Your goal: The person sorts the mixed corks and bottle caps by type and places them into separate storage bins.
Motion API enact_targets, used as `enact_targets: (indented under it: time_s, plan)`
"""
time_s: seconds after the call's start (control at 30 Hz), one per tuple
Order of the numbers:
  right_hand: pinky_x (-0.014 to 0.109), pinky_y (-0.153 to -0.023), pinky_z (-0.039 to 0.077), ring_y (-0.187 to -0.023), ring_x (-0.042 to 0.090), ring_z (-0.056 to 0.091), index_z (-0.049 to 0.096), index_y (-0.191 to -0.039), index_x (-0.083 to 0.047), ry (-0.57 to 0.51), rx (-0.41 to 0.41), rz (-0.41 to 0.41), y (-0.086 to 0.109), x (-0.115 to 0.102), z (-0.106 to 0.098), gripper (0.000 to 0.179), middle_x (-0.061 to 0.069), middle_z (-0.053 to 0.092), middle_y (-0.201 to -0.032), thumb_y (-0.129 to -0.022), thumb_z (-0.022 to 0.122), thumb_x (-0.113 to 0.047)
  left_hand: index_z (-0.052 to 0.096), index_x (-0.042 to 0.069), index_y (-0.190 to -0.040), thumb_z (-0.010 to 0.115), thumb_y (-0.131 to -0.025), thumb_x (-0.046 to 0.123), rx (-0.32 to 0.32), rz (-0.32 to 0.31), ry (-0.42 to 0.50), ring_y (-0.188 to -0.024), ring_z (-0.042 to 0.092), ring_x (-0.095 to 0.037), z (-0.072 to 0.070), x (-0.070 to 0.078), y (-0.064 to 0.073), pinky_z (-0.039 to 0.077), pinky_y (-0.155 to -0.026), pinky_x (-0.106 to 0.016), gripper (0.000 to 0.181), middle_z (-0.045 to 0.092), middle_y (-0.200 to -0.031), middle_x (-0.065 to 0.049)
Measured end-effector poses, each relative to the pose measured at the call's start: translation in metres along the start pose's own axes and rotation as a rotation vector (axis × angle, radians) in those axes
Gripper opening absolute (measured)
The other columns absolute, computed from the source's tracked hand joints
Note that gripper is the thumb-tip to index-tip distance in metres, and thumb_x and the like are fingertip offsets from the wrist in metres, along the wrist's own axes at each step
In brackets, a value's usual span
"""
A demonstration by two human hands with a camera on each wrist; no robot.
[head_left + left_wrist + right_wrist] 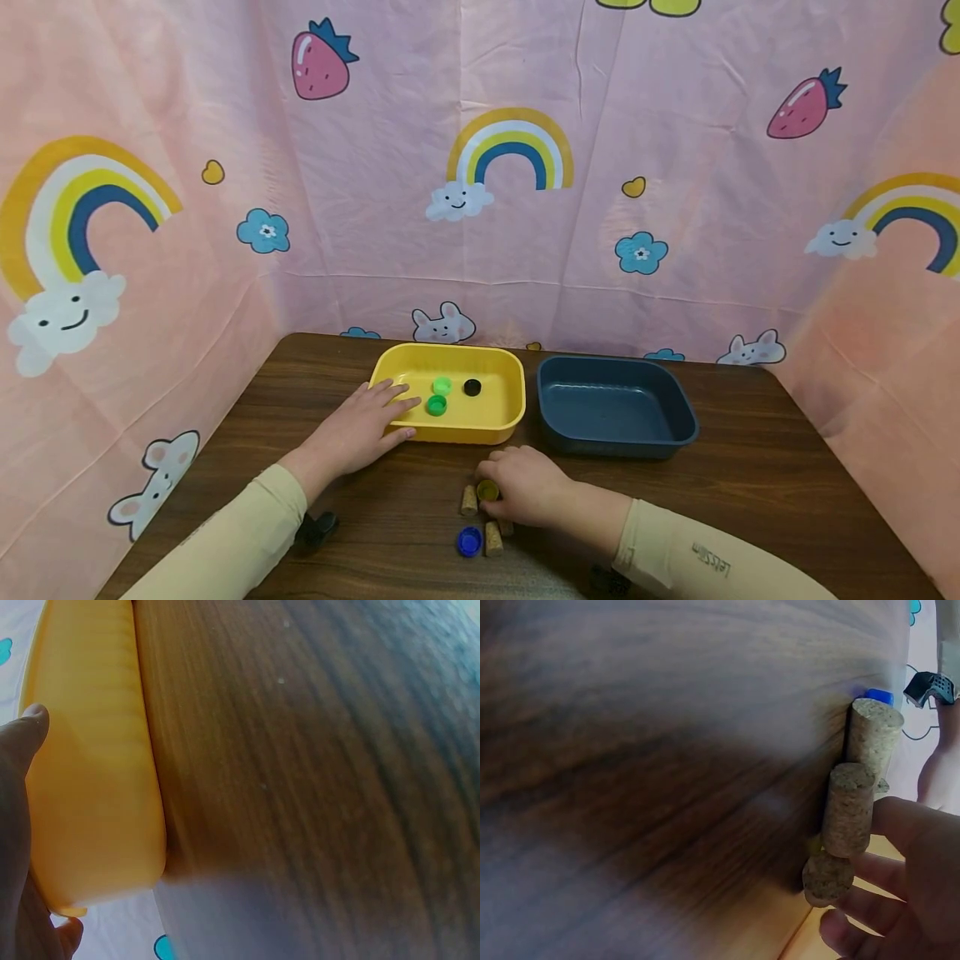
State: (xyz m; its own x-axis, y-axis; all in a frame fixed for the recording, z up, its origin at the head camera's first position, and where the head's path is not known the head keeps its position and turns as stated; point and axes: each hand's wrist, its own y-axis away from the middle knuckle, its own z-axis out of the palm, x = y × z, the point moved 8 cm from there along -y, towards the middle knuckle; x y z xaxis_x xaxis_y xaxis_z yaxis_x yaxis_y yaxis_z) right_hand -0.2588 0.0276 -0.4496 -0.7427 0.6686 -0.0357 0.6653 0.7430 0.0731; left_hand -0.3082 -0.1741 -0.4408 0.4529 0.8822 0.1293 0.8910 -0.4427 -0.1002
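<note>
My left hand rests over the left front rim of a yellow plastic bin, fingers spread inside and thumb at the outer wall. In the bin lie two green bottle caps and a black cap. Before the bins, my right hand pinches a yellow bottle cap between thumb and fingers. Beside it stands a cork; another cork is nearer me, by a blue bottle cap. The right wrist view shows a cork close against the fingertips.
A dark blue bin stands right of the yellow one, a narrow gap between them. Both rest on a brown wood-grain table. Pink printed cloth hangs behind and at both sides. A black object lies beside the left forearm.
</note>
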Motion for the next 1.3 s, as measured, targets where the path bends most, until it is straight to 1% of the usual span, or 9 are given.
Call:
enact_targets:
  time_s: [0.23, 0.5, 0.67, 0.8, 0.97, 1.1, 1.2, 1.3]
  plan:
    - [0.028, -0.078, 0.051, -0.083, 0.005, 0.058, 0.071, -0.110, -0.022, -0.027, 0.014, 0.003, 0.001, 0.000, -0.002, 0.030, -0.013, 0.061, -0.088, -0.087, 0.074, -0.041, 0.049, 0.024, -0.148, 0.051, -0.098, 0.057, -0.014, -0.010, 0.002, -0.147, 0.026, -0.033, 0.002, -0.001, 0.000, 0.017, -0.119, -0.056, 0.059, 0.041, -0.155, -0.008]
    - [0.030, -0.080, 0.053, -0.083, 0.005, 0.059, 0.070, -0.107, -0.022, -0.083, 0.119, -0.012, 0.005, 0.002, -0.020, 0.024, -0.013, 0.063, -0.089, -0.089, 0.074, -0.038, 0.050, 0.023, -0.147, 0.050, -0.098, 0.058, -0.002, -0.001, 0.000, -0.146, 0.028, -0.035, 0.001, 0.000, 0.001, 0.017, -0.119, -0.057, 0.060, 0.041, -0.154, -0.010]
    - [0.028, -0.079, 0.053, -0.085, 0.006, 0.059, 0.070, -0.108, -0.022, -0.109, 0.127, -0.009, 0.007, 0.005, -0.025, 0.024, -0.012, 0.063, -0.092, -0.090, 0.073, -0.037, 0.050, 0.023, -0.147, 0.049, -0.098, 0.059, -0.009, -0.002, -0.006, -0.146, 0.028, -0.035, 0.002, -0.001, 0.001, 0.018, -0.119, -0.057, 0.061, 0.041, -0.154, -0.010]
    - [0.025, -0.074, 0.052, -0.083, 0.005, 0.058, 0.070, -0.108, -0.021, -0.120, 0.126, -0.002, 0.007, 0.006, -0.030, 0.024, -0.012, 0.064, -0.092, -0.089, 0.074, -0.036, 0.050, 0.023, -0.148, 0.048, -0.098, 0.061, -0.012, 0.000, -0.003, -0.146, 0.028, -0.035, 0.001, 0.000, 0.000, 0.018, -0.118, -0.058, 0.063, 0.041, -0.154, -0.010]
    - [0.022, -0.068, 0.050, -0.078, 0.003, 0.056, 0.069, -0.109, -0.020, -0.171, 0.134, 0.019, 0.005, 0.009, -0.045, 0.024, -0.010, 0.064, -0.092, -0.090, 0.073, -0.035, 0.049, 0.024, -0.148, 0.047, -0.097, 0.062, -0.007, 0.000, 0.001, -0.146, 0.028, -0.035, 0.001, -0.001, 0.000, 0.018, -0.119, -0.057, 0.063, 0.041, -0.155, -0.010]
    - [0.023, -0.070, 0.052, -0.080, 0.005, 0.058, 0.069, -0.112, -0.020, -0.220, 0.138, 0.041, 0.001, 0.016, -0.061, 0.026, -0.009, 0.065, -0.094, -0.092, 0.072, -0.036, 0.048, 0.025, -0.148, 0.047, -0.098, 0.061, -0.010, -0.003, 0.000, -0.147, 0.027, -0.034, 0.002, -0.002, -0.001, 0.017, -0.119, -0.056, 0.062, 0.040, -0.155, -0.008]
    - [0.025, -0.072, 0.053, -0.082, 0.007, 0.059, 0.068, -0.115, -0.021, -0.229, 0.146, 0.063, -0.003, 0.023, -0.073, 0.028, -0.009, 0.065, -0.096, -0.092, 0.071, -0.037, 0.048, 0.026, -0.149, 0.046, -0.098, 0.061, -0.012, -0.001, 0.005, -0.147, 0.027, -0.033, 0.002, -0.002, -0.001, 0.016, -0.120, -0.055, 0.062, 0.040, -0.155, -0.008]
    - [0.025, -0.070, 0.052, -0.079, 0.008, 0.056, 0.068, -0.116, -0.022, -0.236, 0.146, 0.089, -0.008, 0.030, -0.082, 0.029, -0.009, 0.064, -0.095, -0.092, 0.071, -0.037, 0.047, 0.026, -0.149, 0.045, -0.098, 0.062, -0.014, 0.000, 0.010, -0.147, 0.026, -0.033, 0.003, -0.002, -0.002, 0.016, -0.120, -0.055, 0.063, 0.039, -0.156, -0.008]
